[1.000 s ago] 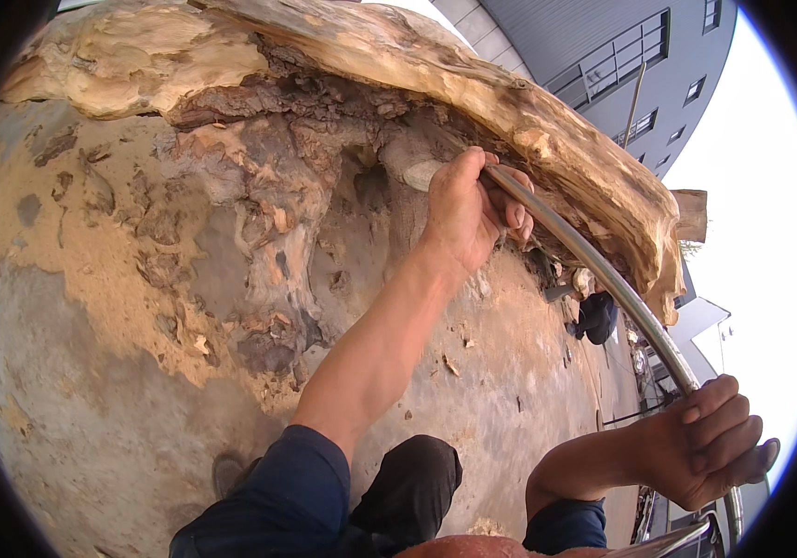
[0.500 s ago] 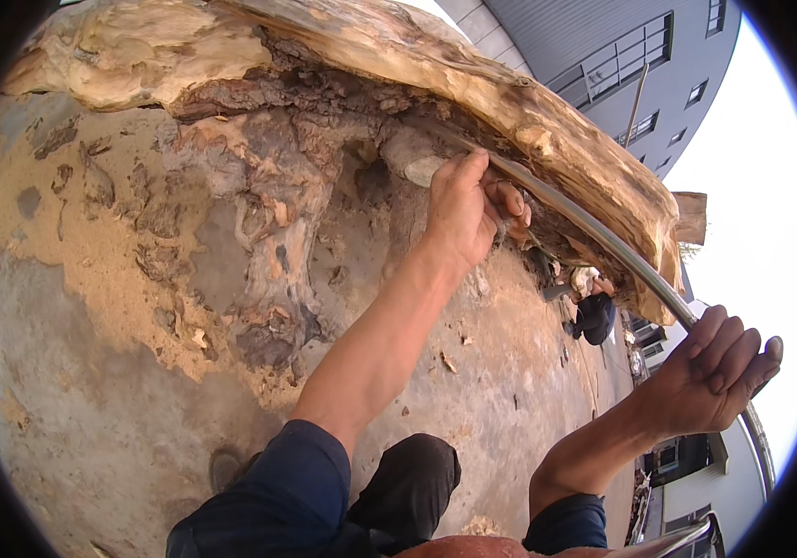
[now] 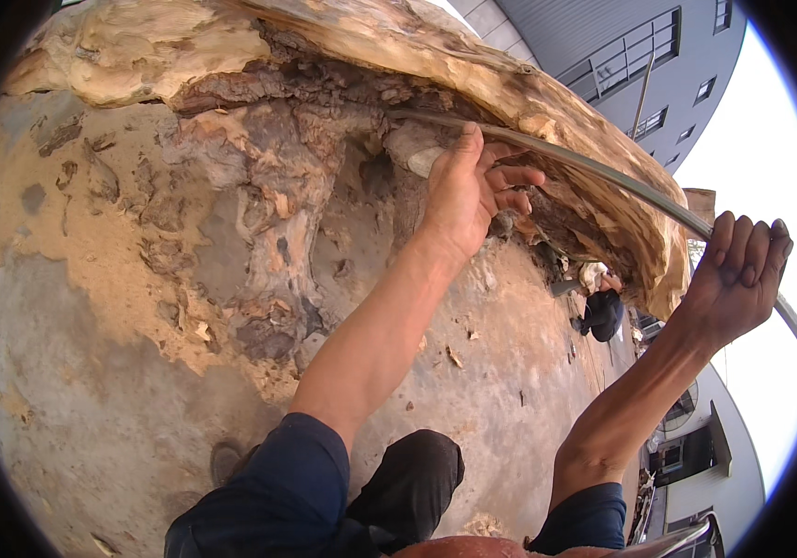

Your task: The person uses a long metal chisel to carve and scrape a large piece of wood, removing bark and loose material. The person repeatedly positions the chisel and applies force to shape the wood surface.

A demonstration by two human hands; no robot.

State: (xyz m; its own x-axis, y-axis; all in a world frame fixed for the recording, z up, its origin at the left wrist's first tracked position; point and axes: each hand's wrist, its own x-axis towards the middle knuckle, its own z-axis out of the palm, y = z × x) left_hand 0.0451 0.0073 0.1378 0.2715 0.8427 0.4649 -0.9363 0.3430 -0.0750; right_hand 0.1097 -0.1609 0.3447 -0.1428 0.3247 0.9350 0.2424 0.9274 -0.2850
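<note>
Under the log's overhanging lower edge, hands well apart: right hand (image 3: 733,279) clamped in a fist round the metal bar (image 3: 621,180), left hand (image 3: 463,191) slack, fingers spread, thumb up by the bar's lower side. Can't tell if that thumb touches. Bar runs from beyond the right fist, past the left hand, along the log (image 3: 500,84); its far end sits by the dark bark (image 3: 324,88). Can't see how deep, or if it bites at all.

Main risk, my read: one-handed control. If the far end isn't seated, load at the right fist could skid it out along the bark. Left hand would likely catch it: fingers sit between bar and pale stub (image 3: 412,153), so a pinch looks plausible. Bark is flaky and cracked; a chunk could give way under leverage and drop the bar suddenly.

Further out: knee (image 3: 412,484) and shoe (image 3: 226,462) are below, on the concrete floor (image 3: 73,325). Loose sawdust (image 3: 138,288) near the shoe could cost footing. Crouched co-worker (image 3: 603,312) near the log's right end: if the log rolled or shifted, that person looks exposed.
</note>
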